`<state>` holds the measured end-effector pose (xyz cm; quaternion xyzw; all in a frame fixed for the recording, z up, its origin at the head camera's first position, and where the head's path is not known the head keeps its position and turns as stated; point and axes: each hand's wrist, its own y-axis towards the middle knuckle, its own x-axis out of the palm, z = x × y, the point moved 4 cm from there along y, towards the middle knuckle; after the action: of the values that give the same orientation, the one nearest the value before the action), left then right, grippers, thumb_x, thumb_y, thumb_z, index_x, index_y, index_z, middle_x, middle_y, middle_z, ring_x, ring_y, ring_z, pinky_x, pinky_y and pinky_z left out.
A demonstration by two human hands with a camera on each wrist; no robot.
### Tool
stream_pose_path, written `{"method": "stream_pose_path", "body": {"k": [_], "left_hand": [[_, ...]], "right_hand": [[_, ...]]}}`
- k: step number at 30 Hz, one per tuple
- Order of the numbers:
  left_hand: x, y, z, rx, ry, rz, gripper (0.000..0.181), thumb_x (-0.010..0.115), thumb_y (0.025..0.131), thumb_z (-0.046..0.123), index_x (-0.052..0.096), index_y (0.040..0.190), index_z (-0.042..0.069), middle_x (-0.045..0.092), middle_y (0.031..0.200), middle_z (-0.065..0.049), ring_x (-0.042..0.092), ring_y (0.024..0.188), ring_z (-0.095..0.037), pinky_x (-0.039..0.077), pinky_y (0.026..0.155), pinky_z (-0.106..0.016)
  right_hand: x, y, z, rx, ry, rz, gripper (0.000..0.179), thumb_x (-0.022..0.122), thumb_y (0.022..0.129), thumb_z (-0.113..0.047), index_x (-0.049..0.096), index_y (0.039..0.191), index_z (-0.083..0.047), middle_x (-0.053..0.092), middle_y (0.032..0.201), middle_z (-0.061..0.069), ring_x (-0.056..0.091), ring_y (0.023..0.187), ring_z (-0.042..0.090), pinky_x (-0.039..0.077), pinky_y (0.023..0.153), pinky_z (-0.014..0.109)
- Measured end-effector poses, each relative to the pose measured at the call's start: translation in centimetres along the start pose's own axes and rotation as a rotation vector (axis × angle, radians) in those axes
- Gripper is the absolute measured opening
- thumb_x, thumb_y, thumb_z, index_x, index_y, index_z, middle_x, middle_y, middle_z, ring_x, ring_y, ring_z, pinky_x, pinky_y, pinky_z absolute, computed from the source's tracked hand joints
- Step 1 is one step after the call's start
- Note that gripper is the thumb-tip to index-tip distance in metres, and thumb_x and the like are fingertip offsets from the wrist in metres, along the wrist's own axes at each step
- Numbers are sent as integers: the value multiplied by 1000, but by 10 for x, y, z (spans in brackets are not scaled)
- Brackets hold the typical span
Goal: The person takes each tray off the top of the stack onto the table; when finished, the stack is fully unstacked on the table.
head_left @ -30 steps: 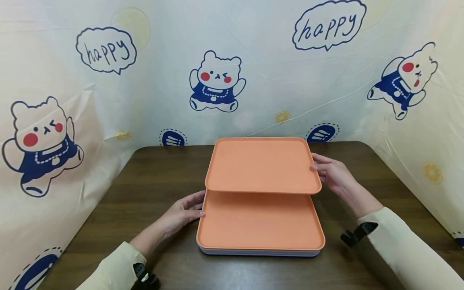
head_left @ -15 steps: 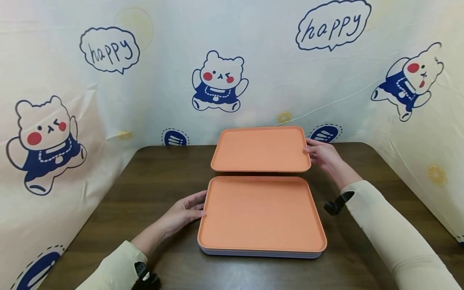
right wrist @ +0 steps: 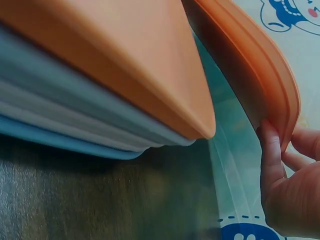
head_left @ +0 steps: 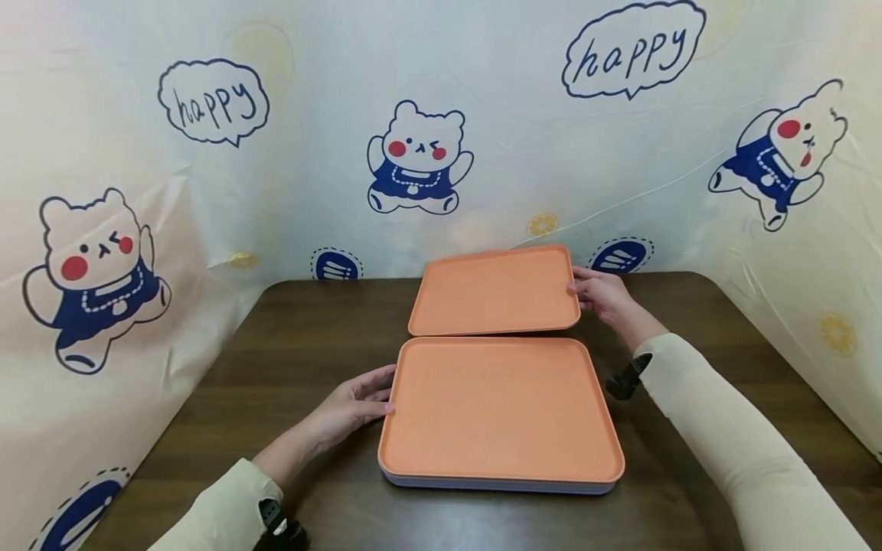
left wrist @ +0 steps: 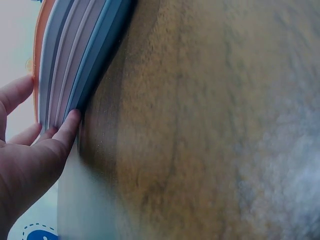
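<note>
My right hand (head_left: pixel 599 292) pinches an orange tray (head_left: pixel 496 291) by its right edge, behind the stack. This tray is tilted, its right side higher. In the right wrist view the fingers and thumb of the right hand (right wrist: pixel 295 175) grip its ridged rim (right wrist: pixel 280 85). In front lies a stack of rectangular trays (head_left: pixel 499 413) with an orange one on top. The left wrist view shows grey, pinkish and blue trays (left wrist: pixel 75 45) under it. My left hand (head_left: pixel 354 405) rests its fairly straight fingers and thumb against the stack's left side.
The stack stands on a dark brown wooden table (head_left: pixel 310 321). A pale curtain (head_left: pixel 296 153) printed with bears and "happy" bubbles hangs behind the table and on both sides. Black straps (head_left: pixel 627 376) sit on both cuffs.
My right hand has drawn the orange tray back off the stack, slightly leftward, and its right side has tipped up. Another orange tray beneath has come into full view. The left hand stays at the stack.
</note>
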<state>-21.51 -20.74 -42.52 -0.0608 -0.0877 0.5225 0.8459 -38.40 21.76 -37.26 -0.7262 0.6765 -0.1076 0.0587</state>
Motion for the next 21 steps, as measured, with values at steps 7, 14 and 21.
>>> {"method": "stream_pose_path", "body": {"k": [7,14,21], "left_hand": [[1,-1,0,-1,20,10,74,67,91,5,27,153,6,24,156,-19,36,137,-33,43,100,-40],[2,-1,-1,-6,11,10,74,67,91,5,27,153,5,22,157,-19,36,137,-34,43,101,-40],[2,0,0,-6,13,8,74,67,91,4,26,153,5,21,157,-20,35,137,-35,43,101,-40]], "right_hand": [[0,4,5,-5,-63,2,59,56,96,-1,34,150,-6,67,88,-5,65,72,7,55,68,24],[0,5,13,11,-152,-14,58,55,98,-6,32,151,-7,60,121,10,63,77,5,54,73,23],[-4,9,21,26,-192,-88,57,51,101,-9,28,153,-6,39,148,23,63,89,6,52,86,29]]}}
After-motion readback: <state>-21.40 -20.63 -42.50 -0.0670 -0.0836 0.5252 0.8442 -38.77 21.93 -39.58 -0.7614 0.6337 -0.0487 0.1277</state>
